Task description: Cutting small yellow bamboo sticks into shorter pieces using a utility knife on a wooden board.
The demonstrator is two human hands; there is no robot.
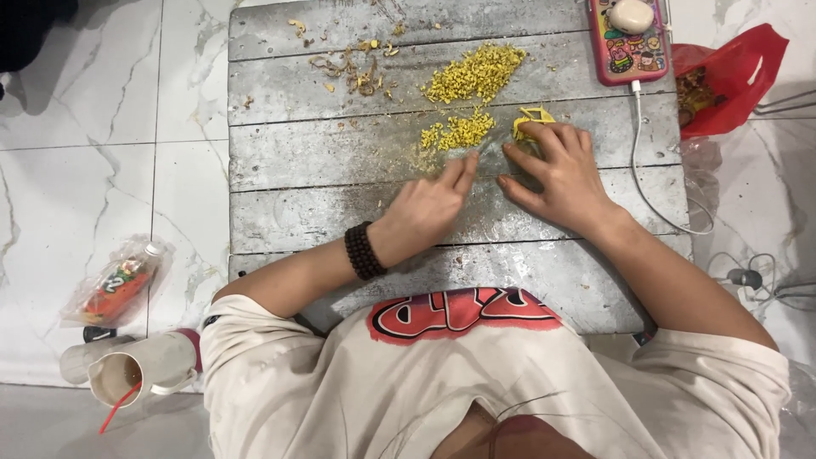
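Centrally on the grey plank counter, both hands at work close together, fingertips nearly meeting.

Left hand, with a dark bead bracelet on the wrist: fingers stretched forward and held tight together, tips at the edge of the smaller heap of chopped yellow bits. Something thin and grey possibly pinched at those fingertips, but too blurred to tell whether anything is really held.

Right hand: fingers spread and bent, tips pressing down on a yellow piece, pinning it to the planks rather than wrapping round it. Yellow piece just right of the smaller heap, partly hidden under the fingers.

Farther up the counter, a larger heap of chopped yellow bits, and left of it a scatter of brownish scraps. At the top right corner, a phone in a pink case, with a white cable trailing down past the right wrist and off the counter's edge.

Off the counter on the pale marble floor: a red plastic bag beside the phone, a bottle wrapped in clear plastic at the left, and near it a pale cup with a red straw.
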